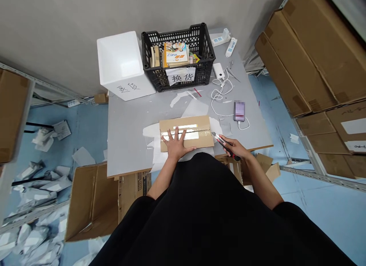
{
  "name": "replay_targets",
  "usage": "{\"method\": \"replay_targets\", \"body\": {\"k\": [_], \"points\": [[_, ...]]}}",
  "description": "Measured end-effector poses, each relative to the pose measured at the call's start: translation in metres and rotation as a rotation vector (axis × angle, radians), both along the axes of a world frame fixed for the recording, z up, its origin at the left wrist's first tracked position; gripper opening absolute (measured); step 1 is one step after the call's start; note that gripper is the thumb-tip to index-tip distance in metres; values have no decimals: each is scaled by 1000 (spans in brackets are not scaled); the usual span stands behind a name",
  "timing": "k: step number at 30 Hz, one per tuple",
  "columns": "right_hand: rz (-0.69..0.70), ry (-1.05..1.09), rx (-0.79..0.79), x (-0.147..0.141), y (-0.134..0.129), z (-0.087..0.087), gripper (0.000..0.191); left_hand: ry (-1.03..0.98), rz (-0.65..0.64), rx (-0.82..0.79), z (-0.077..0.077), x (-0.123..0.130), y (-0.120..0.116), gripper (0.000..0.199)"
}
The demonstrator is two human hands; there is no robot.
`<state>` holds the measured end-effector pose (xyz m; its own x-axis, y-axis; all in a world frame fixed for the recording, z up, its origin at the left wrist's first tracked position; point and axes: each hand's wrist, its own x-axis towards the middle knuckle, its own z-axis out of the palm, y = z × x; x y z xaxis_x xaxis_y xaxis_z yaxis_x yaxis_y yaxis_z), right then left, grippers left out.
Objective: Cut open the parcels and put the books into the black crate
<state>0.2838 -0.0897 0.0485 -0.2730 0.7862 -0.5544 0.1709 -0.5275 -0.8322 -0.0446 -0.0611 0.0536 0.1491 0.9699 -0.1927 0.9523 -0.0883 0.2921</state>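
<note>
A flat cardboard box lies near the front edge of the grey table, with clear tape along its middle seam and white labels on top. My left hand rests palm down on the box, left of its centre, fingers spread. Wrapped round a red and black utility knife are the fingers of my right hand, just off the box's right end. The knife's blade points at the seam by that end. White wrapping sheets lie under and around the box.
On the table stand a white bin and a black crate holding books. A phone on a charging cable lies to the right. Open cartons are below the front edge; stacked boxes rise at right.
</note>
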Motion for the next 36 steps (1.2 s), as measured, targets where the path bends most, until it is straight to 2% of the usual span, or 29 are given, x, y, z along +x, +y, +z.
{"method": "replay_targets", "body": {"k": [12,15,18,21,23,25,27,31,33,36], "points": [[9,43,-24,0,-20,1,78,38,-7,-8,0,0,-1,109],[-18,41,-34,5,-25,-6,79,39,-5,-14,1,0,-1,109],[-150,3,-56,12,-29,-27,81,10,-8,-11,2,-1,-1,106],[-301,-142,-66,11,-27,-62,77,-59,-1,15,2,-5,-3,99],[-337,-306,-26,3,-21,-86,71,-132,26,51,2,-11,-5,88],[-310,-498,54,-9,-13,-106,65,-217,95,110,-1,-21,-7,71],[-263,-663,133,-23,-6,-120,60,-303,226,192,-5,-36,-8,56],[-208,-814,156,-44,2,-134,57,-492,568,302,-21,-79,0,50],[-181,-841,139,-48,1,-137,56,-639,704,209,-30,-100,7,50],[-147,-891,135,-48,-2,-140,55,-847,799,-71,-42,-121,18,51]]}}
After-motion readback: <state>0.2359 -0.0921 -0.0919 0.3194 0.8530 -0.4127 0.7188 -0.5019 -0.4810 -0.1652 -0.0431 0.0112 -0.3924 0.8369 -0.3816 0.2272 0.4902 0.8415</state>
